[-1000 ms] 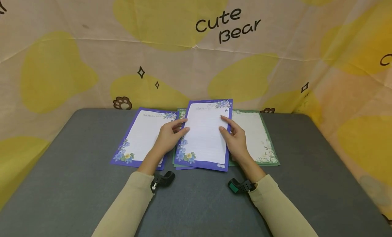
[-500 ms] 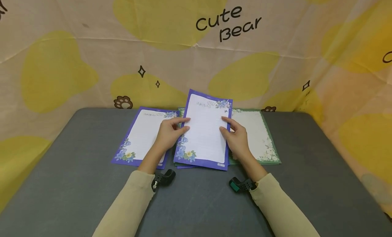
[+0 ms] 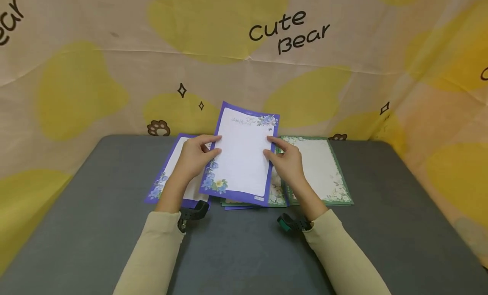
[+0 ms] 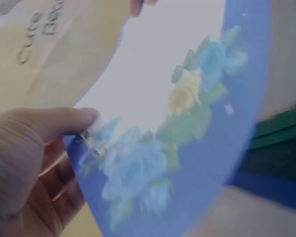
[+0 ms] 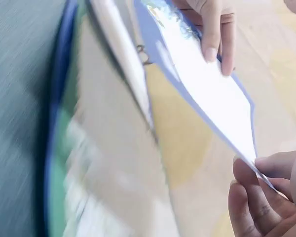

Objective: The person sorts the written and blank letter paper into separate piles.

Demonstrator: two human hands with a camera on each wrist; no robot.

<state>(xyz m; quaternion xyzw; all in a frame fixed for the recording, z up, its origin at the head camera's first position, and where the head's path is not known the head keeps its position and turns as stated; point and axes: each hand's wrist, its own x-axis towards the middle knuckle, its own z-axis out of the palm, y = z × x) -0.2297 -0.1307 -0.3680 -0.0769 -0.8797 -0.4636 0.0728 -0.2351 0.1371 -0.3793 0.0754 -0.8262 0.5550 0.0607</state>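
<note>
A purple-bordered sheet of paper (image 3: pixel 244 155) with blue flowers in two corners is held up above the table by both hands. The left hand (image 3: pixel 194 156) pinches its left edge between thumb and fingers; in the left wrist view the thumb (image 4: pixel 79 118) lies on the front face. On the opposite edge, the right hand (image 3: pixel 287 161) pinches with thumb in front and fingers behind, as the right wrist view shows. The sheet bows slightly. Beneath it lies a green-bordered floral sheet (image 3: pixel 277 193), partly covered, with a purple edge (image 3: pixel 238 208) peeking out below.
Left of the middle, another purple-bordered sheet (image 3: pixel 156 192) lies on the grey table (image 3: pixel 236 252), partly behind the left hand. Green-bordered sheets (image 3: pixel 316 168) lie on the right. A patterned cloth (image 3: pixel 228 41) hangs behind the table.
Both hands have lifted the purple-bordered sheet higher and carried it left, its top edge rising. More of the green-bordered sheet underneath now shows.
</note>
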